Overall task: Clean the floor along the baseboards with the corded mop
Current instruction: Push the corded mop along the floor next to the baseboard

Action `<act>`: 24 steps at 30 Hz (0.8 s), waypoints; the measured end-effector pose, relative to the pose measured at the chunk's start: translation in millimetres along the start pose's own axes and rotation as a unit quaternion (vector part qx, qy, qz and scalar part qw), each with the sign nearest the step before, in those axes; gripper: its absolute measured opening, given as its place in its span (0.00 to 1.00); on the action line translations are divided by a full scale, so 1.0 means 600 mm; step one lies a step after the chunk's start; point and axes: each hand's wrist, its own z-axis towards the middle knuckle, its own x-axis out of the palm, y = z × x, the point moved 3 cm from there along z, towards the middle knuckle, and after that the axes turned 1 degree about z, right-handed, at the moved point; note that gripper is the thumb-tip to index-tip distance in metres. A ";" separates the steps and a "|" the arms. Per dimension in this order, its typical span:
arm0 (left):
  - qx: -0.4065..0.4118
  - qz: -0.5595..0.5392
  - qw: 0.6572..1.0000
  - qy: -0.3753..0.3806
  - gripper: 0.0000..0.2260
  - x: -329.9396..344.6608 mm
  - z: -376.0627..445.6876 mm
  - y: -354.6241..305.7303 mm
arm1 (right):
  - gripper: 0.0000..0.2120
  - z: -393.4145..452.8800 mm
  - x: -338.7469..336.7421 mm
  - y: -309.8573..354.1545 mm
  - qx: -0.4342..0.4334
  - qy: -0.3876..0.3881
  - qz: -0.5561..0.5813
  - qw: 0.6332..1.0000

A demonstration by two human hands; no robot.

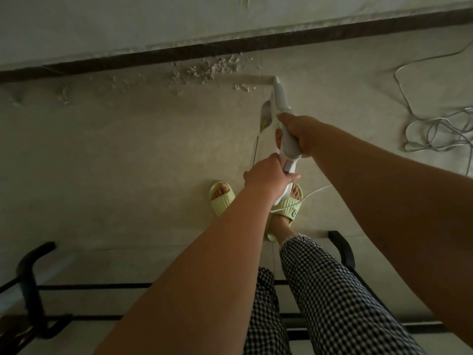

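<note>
The corded mop (280,101) is a white handled appliance, seen from above and pointing at the dark baseboard (179,51). My right hand (300,135) grips its upper handle. My left hand (268,175) grips the lower end of the handle, just above my feet. The mop's flat head (256,79) lies blurred on the beige floor (128,149), next to a heap of pale debris (204,70) below the baseboard. A white cord (304,198) trails from the handle's end across my right slipper.
More white cord lies coiled on the floor at the right (435,131). My feet in light green slippers (221,198) stand behind the mop. A black metal frame (33,272) with rails crosses the bottom left and behind my legs. Smaller debris patches (64,94) lie left.
</note>
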 end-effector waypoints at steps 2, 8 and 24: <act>0.003 0.004 1.000 0.005 0.21 0.005 0.000 -0.004 | 0.12 0.001 -0.009 -0.004 0.003 -0.011 0.004 1.000; -0.016 -0.006 1.000 0.020 0.22 0.021 -0.020 0.019 | 0.11 -0.004 0.000 -0.036 0.019 0.000 0.003 1.000; 0.009 0.050 0.998 0.034 0.23 0.036 -0.026 0.025 | 0.12 -0.009 -0.024 -0.067 -0.009 -0.020 0.027 0.999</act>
